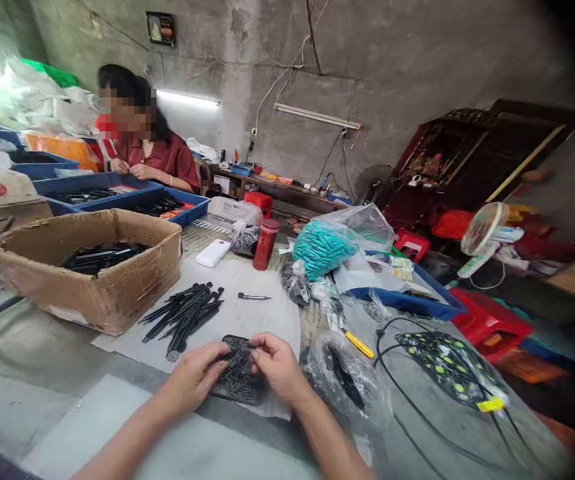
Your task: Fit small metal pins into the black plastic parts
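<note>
A small black tray (256, 395) filled with many thin dark metal pins (236, 373) lies on white paper in front of me. At the tray's upper left side is my left hand (195, 373), thumb and fingers drawn together; what sits between them is too small to tell. My right hand (278, 365) is closed in a pinch over the tray's upper right corner, and its fingertips hide whatever they hold. Just beyond the hands lies a loose pile of slim black plastic parts (187, 313). One similar black part with a thin pointed tip (254, 296) lies apart.
A cardboard box (132, 293) of black parts stands left. Behind are a white case (213, 253), a red bottle (266, 245) and a bag of turquoise pieces (325, 247). Right lie a yellow-handled tool (359, 344), plastic bags and a black cable (402, 427). Another person (155, 160) sits across.
</note>
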A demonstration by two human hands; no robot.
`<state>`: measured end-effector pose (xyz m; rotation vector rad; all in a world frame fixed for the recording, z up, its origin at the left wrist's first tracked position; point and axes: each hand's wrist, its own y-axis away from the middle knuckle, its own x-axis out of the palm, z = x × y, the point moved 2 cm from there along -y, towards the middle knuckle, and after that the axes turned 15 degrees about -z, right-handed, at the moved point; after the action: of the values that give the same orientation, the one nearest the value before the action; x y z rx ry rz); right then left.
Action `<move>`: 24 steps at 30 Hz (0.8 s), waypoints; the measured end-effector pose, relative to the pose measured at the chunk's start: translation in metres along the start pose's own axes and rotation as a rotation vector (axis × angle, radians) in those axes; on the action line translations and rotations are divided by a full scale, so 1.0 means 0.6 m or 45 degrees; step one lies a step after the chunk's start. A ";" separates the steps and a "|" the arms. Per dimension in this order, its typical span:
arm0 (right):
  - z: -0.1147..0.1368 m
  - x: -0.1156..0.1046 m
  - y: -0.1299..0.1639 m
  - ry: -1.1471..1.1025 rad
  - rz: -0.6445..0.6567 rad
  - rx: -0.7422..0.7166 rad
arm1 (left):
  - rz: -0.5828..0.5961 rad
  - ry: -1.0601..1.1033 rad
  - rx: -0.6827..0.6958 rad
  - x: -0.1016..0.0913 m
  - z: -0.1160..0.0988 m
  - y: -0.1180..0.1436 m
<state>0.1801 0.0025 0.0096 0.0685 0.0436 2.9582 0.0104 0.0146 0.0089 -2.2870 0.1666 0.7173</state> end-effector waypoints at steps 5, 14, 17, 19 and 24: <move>0.013 0.006 0.010 -0.116 0.057 -0.023 | 0.000 0.027 0.012 -0.002 -0.005 -0.002; 0.012 0.013 0.015 -0.083 0.040 -0.041 | 0.022 0.022 0.053 0.001 -0.009 0.000; 0.012 0.012 0.015 -0.081 0.034 -0.048 | 0.013 0.027 0.065 0.002 -0.009 -0.001; 0.012 0.012 0.015 -0.085 0.029 -0.049 | 0.013 0.029 0.069 0.002 -0.009 -0.001; 0.013 0.013 0.017 -0.064 0.020 -0.070 | 0.019 0.038 0.070 0.002 -0.010 0.000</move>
<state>0.1708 -0.0057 0.0178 0.1358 -0.0447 2.9697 0.0144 0.0105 0.0119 -2.2471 0.2144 0.6787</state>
